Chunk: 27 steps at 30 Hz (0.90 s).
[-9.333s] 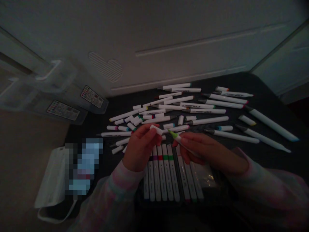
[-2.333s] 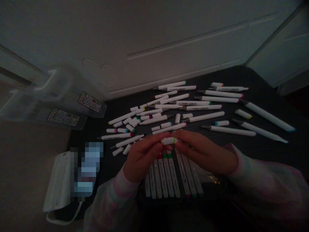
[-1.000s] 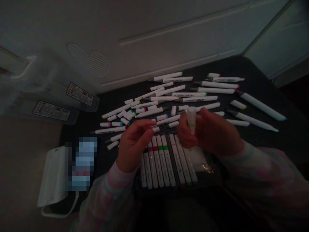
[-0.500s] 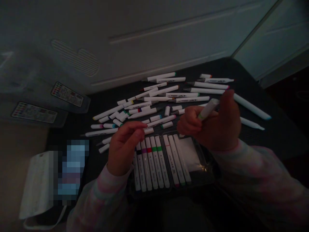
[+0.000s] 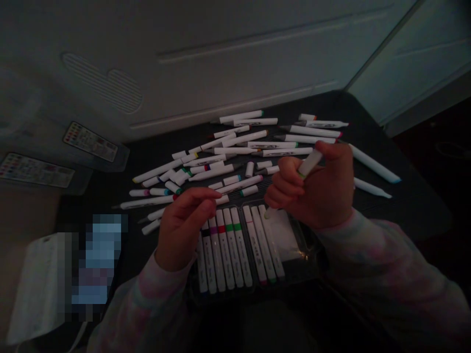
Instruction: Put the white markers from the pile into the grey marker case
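Observation:
My right hand (image 5: 324, 193) is wrapped round a white marker (image 5: 310, 163) with a green band, tilted above the right half of the case. The marker's lower end shows below the curled fingers, and my thumb is at its upper end. My left hand (image 5: 182, 230) hovers over the case's left part, index finger stretched out and thumb apart, with nothing visible in it. Below lies the open dark plastic case (image 5: 312, 274). Several white markers (image 5: 224, 255) with coloured bands stand side by side in its left half. Several more markers (image 5: 263, 245) fill part of its right half.
Loose white markers (image 5: 272, 145) and separate caps (image 5: 249, 169) spread across the dark table (image 5: 412, 211) behind the case. At left are a blurred-out screen (image 5: 101, 260), a white object (image 5: 33, 289) and clear cases with colour labels (image 5: 90, 142). A pale panel (image 5: 221, 63) stands behind.
My right hand with the marker has moved slightly left and down, and its thumb now bends over the marker's upper end. My left hand keeps nearly the same pose. The whole view has shifted a little.

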{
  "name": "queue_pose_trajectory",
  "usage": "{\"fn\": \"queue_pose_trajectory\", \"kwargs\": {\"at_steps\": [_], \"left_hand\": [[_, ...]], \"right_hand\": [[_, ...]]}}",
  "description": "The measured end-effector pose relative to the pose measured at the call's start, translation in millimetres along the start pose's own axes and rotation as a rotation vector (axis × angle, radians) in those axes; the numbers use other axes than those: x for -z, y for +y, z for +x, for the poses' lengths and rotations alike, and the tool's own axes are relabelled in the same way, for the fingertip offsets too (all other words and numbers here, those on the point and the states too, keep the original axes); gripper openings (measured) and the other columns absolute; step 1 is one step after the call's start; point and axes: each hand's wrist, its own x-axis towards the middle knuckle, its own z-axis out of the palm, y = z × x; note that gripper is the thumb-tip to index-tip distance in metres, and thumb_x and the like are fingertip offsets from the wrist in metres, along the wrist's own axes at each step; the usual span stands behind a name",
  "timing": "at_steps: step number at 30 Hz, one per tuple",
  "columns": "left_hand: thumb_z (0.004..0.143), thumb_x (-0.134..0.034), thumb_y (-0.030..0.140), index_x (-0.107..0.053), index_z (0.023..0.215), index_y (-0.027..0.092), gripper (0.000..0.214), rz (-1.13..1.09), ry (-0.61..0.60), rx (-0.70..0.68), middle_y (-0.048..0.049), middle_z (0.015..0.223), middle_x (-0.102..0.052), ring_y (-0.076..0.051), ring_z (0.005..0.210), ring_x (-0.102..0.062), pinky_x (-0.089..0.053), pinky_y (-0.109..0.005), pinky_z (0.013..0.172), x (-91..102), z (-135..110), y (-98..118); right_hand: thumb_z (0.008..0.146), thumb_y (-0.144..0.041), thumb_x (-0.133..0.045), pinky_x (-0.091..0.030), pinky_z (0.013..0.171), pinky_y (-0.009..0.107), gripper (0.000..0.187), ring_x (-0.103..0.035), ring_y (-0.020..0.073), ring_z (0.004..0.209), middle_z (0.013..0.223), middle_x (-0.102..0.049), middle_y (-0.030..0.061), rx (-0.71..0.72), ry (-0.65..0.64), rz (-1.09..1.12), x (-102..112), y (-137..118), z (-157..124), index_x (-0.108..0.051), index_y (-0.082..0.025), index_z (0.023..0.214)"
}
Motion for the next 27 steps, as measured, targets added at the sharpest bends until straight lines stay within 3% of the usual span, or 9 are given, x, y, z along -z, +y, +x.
{"fn": "queue_pose_trajectory", "kwargs": {"at_steps": [7,13,17,20,24,27], "left_hand": [[0.074,-0.058,0.027,-0.065,0.083,0.023,0.012,0.027,-0.027,-0.001,0.0014,0.064,-0.052,-0.011,0.063,-0.046,-0.037,-0.023,0.059,-0.5,0.1,-1.2],[0.076,-0.057,0.027,-0.065,0.084,0.023,0.012,0.042,-0.04,0.011,0.0013,0.067,-0.053,-0.01,0.064,-0.046,-0.037,-0.023,0.06,-0.1,-0.8,-0.4],[0.076,-0.057,0.024,-0.064,0.084,0.023,0.011,0.054,-0.066,0.034,0.0022,0.065,-0.053,-0.009,0.063,-0.046,-0.037,-0.021,0.059,-2.3,-1.1,0.1],[0.076,-0.056,0.023,-0.064,0.083,0.023,0.01,0.055,-0.089,0.055,0.0027,0.064,-0.053,-0.009,0.061,-0.047,-0.037,-0.02,0.056,-4.0,-1.1,0.7],[0.077,-0.056,0.022,-0.064,0.083,0.023,0.011,0.075,-0.108,0.084,0.003,0.064,-0.055,-0.008,0.058,-0.047,-0.036,-0.018,0.052,-3.4,-1.5,0.9],[0.076,-0.056,0.024,-0.065,0.082,0.024,0.01,0.081,-0.108,0.104,0.0029,0.063,-0.056,-0.008,0.056,-0.048,-0.037,-0.018,0.05,-2.7,-2.6,1.8]], "right_hand": [[0.077,-0.054,-0.031,-0.026,0.042,0.023,0.041,-0.022,0.0065,0.036,0.042,-0.025,-0.0078,-0.071,-0.111,0.213,0.7,1.1,-1.3,-0.041,-0.019,0.06],[0.077,-0.057,-0.028,-0.025,0.041,0.022,0.042,-0.021,0.006,0.035,0.043,-0.028,-0.0082,-0.074,-0.159,0.261,-1.2,5.1,-2.2,-0.043,-0.019,0.068],[0.08,-0.059,-0.017,-0.025,0.039,0.021,0.049,-0.022,0.0062,0.034,0.045,-0.03,-0.0074,-0.083,-0.115,0.274,-2.7,4.6,-0.4,-0.042,-0.02,0.067],[0.085,-0.05,-0.005,-0.023,0.038,0.021,0.052,-0.02,0.0068,0.032,0.041,-0.025,-0.0069,-0.062,-0.027,0.279,-2.7,2.6,1.7,-0.039,-0.019,0.061],[0.087,-0.047,-0.007,-0.024,0.039,0.02,0.05,-0.017,0.0061,0.032,0.038,-0.019,-0.008,-0.042,0.068,0.336,-0.4,2.6,3.4,-0.038,-0.019,0.059],[0.086,-0.047,-0.008,-0.022,0.038,0.019,0.048,-0.013,0.0046,0.031,0.04,-0.023,-0.009,-0.063,0.035,0.366,1.4,5.1,2.5,-0.042,-0.02,0.065]]}}
